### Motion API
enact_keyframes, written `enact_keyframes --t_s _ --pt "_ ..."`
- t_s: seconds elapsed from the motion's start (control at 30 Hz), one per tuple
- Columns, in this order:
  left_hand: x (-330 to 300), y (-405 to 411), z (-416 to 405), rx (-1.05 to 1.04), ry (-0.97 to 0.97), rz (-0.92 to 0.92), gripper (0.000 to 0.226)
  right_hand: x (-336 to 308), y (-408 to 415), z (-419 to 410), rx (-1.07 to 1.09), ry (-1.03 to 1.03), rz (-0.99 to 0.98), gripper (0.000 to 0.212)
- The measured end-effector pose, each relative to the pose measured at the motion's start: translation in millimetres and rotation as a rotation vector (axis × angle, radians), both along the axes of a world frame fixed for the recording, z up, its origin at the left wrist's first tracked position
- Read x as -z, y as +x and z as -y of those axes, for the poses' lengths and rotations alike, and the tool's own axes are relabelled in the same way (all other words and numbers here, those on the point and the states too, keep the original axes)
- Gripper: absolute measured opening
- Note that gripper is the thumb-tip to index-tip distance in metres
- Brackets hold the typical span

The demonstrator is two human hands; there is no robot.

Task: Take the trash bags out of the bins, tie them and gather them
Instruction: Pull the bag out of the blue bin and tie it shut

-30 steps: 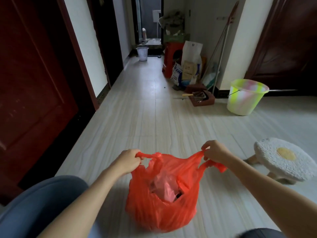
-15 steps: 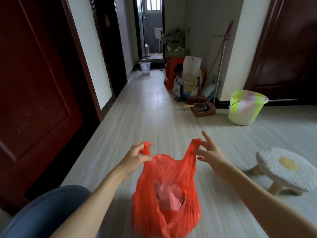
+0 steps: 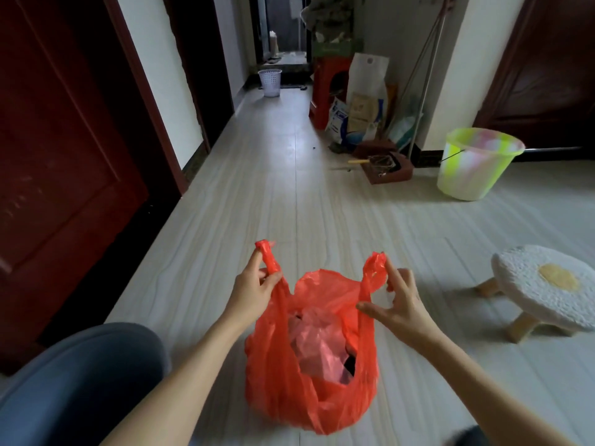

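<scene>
Left hand [image 3: 254, 286], right hand [image 3: 399, 300] pinch red bag [image 3: 309, 365] handles.

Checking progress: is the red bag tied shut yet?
No, open: red bag mouth gapes, left hand and right hand hold handles apart.

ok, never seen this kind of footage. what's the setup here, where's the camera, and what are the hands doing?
There is no robot here. A person wears one wide-angle camera on the head, looking forward and down, so you see their own two bare arms from above.

On the tiled floor in front of them sits an orange trash bag, open at the top, with pinkish plastic inside. The left hand pinches the bag's left handle. The right hand has its fingers at the right handle, held loosely.

Around it: a green bucket and a white stool to the right, a small white mesh bin far down the hallway.
</scene>
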State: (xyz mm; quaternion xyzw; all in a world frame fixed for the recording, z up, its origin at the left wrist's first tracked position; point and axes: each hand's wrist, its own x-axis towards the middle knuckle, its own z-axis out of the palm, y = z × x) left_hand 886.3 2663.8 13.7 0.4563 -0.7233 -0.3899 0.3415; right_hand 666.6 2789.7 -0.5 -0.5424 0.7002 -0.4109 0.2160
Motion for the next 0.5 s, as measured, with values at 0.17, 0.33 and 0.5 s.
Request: enact_keyframes --t_s 0.17,0.33,0.5 --pt "12 -11 18 -0.190 0.001 -0.071 0.029 24 -7 0 -0.190 0.101 -0.042 0.123" --pt "17 -34 44 -0.262 0.037 -0.143 0.023 30 7 22 -0.416 0.346 -0.259 0.137" --pt "21 -47 69 -0.287 0.112 -0.206 0.026 43 23 53 -0.495 0.592 -0.448 0.123"
